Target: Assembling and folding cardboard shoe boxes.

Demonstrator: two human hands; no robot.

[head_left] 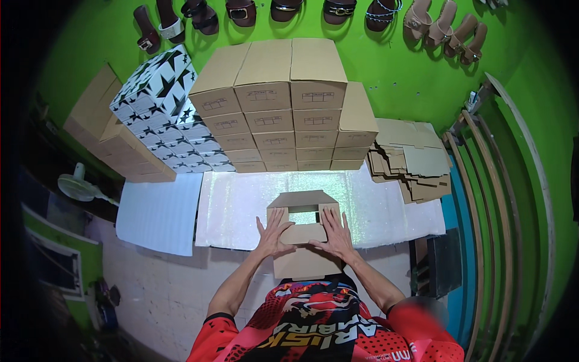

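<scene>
A brown cardboard box [307,263], partly folded, stands at the near edge of the table in front of me. Its far flap [303,198] stands out away from me, and a gap in the middle shows the bright table covering through it. My left hand [274,234] lies on the left side flap with fingers spread. On the right side flap rests my right hand [335,234], its fingers also stretched out. Both thumbs reach inward along the near flap [304,233]. The undersides of both hands are hidden.
Stacked brown boxes [264,96] and star-patterned white boxes [158,90] line the table's back. Flattened cardboard [422,154] is piled at the right, beside wooden rails [482,181]. Sandals [286,9] hang on the green wall. A fan [78,184] is at the left.
</scene>
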